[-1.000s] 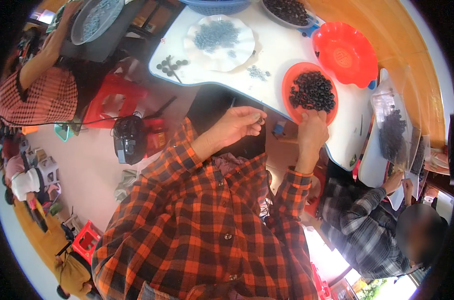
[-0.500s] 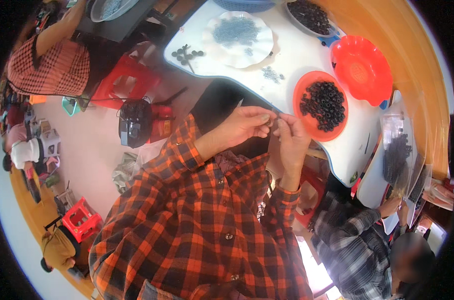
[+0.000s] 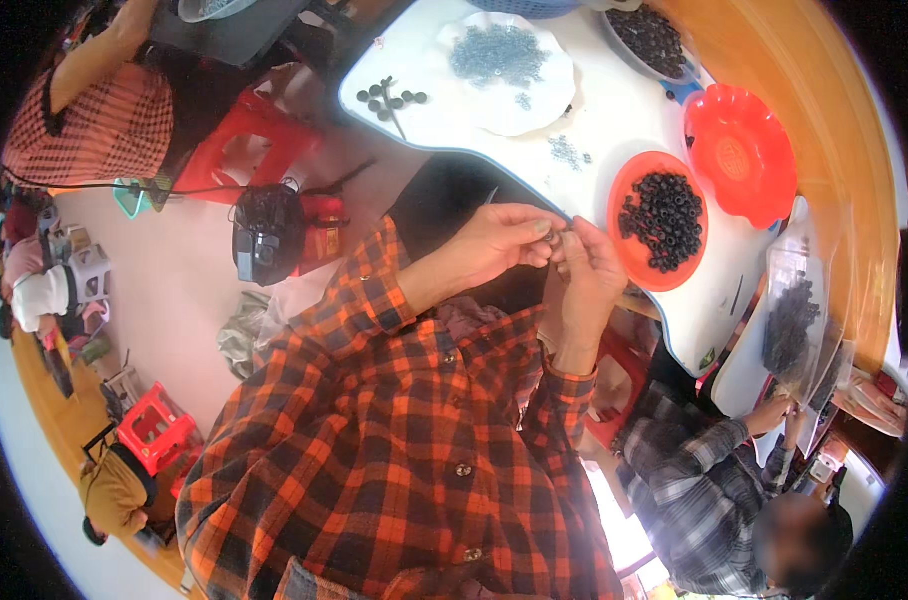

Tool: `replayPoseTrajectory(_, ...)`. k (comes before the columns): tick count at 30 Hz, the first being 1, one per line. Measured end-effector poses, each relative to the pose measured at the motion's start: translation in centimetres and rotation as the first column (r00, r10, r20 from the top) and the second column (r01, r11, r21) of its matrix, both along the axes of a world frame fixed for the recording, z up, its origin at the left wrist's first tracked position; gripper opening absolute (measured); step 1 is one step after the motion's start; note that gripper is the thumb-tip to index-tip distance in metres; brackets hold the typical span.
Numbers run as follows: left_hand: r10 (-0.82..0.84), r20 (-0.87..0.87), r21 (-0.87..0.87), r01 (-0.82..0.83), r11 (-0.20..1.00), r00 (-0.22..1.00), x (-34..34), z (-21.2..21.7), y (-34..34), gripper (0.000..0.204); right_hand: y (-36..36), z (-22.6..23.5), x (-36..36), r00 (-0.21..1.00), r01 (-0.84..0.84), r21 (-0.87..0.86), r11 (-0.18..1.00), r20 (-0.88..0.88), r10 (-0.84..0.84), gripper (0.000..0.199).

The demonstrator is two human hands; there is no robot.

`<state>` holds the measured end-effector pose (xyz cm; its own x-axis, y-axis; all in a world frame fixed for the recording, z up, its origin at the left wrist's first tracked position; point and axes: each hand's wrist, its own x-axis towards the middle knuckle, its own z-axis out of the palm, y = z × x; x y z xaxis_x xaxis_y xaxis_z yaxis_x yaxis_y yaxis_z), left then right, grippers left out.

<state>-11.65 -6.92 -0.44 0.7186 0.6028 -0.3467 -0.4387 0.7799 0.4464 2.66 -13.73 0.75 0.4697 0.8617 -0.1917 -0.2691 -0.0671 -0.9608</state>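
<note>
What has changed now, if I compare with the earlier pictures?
The right hand has moved left from the orange dish of black beads and now meets the left hand. Anything between them is too small to make out. The left hand, the dish and the white plate stayed roughly in place.

From my distance, the table (image 3: 724, 270) looks smooth and white, with a soft shine like laminate. The red bowl (image 3: 742, 190) is glossy plastic; the orange dish (image 3: 689, 270) seems to be plastic also, but more matt. Its black beads (image 3: 661, 220) appear hard and slightly shiny. The clear beads (image 3: 496, 55) look glassy, and the plate (image 3: 549, 95) under them is smooth and pale. I see soft woven cloth in the checked shirt (image 3: 374, 430) — matt everywhere, except its shiny buttons (image 3: 463, 469). The red stool (image 3: 156, 428) is smooth plastic.
</note>
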Motion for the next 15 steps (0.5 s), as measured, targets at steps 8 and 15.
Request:
replayPoseTrajectory(8,0.021,0.138,-0.125,-0.004,0.992,0.990,-0.6,-0.4,0.6,0.025,0.7,0.0,-0.8,0.990,0.023,0.040,0.999,-0.139,-0.018,0.018)
replayPoseTrajectory(15,0.074,0.276,-0.212,-0.014,0.977,0.958,-0.8,-0.5,0.9,0.023,1.1,0.8,-1.6,0.999,-0.025,0.030,0.999,0.043,0.024,0.012)
